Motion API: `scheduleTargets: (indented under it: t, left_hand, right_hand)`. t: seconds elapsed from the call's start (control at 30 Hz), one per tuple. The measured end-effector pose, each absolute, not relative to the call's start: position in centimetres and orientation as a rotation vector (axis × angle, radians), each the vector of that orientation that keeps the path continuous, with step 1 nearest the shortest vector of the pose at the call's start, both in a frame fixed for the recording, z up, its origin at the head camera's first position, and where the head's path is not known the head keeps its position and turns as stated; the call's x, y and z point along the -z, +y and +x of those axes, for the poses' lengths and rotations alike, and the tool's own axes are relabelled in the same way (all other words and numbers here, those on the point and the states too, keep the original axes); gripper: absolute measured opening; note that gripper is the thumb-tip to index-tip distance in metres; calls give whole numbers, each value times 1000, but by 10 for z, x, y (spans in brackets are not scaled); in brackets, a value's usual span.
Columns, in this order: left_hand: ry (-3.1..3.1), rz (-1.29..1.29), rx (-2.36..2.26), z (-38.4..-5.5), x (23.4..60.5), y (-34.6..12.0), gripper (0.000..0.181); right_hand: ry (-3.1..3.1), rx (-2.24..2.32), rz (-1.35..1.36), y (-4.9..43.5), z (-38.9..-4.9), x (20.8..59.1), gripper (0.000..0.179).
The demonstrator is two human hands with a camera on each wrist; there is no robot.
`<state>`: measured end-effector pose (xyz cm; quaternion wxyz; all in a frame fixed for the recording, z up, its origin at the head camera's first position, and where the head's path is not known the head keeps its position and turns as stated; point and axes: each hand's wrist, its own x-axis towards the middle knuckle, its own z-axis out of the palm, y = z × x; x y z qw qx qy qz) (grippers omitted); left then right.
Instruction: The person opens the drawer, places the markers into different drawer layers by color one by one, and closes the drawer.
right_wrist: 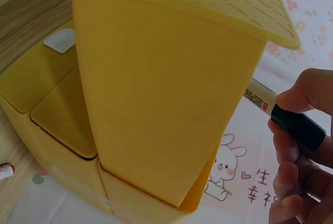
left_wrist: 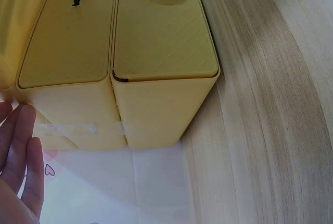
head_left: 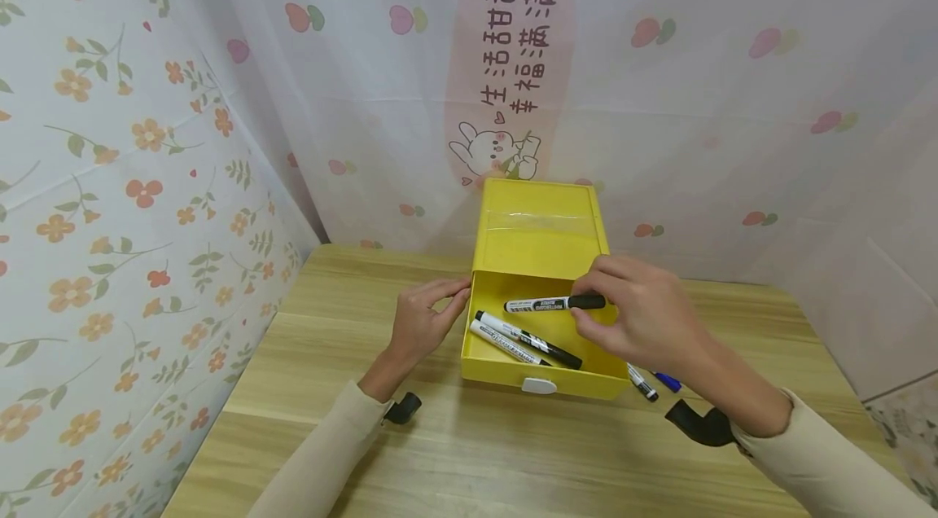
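In the head view, my right hand [head_left: 645,310] pinches a whiteboard marker [head_left: 538,304] by its black cap, holding it sideways over a pulled-out yellow drawer [head_left: 542,381]. The right wrist view has the same black cap [right_wrist: 297,126] between thumb and fingers, the marker's white barrel partly hidden behind the drawer wall. Inside the drawer lie two more white-and-black markers [head_left: 529,339], side by side and slanting. My left hand [head_left: 425,318] is at the drawer's left side, fingertips at its upper edge. From the left wrist, its fingers [left_wrist: 35,174] look fairly straight beside the yellow box.
The yellow drawer box [head_left: 542,225] stands against a printed curtain [head_left: 352,94], with lower drawers [left_wrist: 161,37] beneath the pulled-out one. Right of it on the wooden table [head_left: 469,453] lie a white-and-black marker [head_left: 642,384] and a blue-capped marker [head_left: 667,381].
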<state>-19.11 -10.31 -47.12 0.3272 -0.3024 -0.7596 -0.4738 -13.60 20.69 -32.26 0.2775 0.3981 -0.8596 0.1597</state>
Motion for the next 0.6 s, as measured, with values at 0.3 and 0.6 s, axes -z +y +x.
scheduleTargets:
  t: [0.3, 0.6]
  left_hand:
    - [-1995, -788, 1237, -190, 471, -103, 19]
    - [-2000, -784, 1243, -190, 470, -103, 19]
  right_hand:
    - [-2381, -388, 1065, 202, -137, 320, 10]
    - [-2475, -343, 1092, 198, -141, 313, 9]
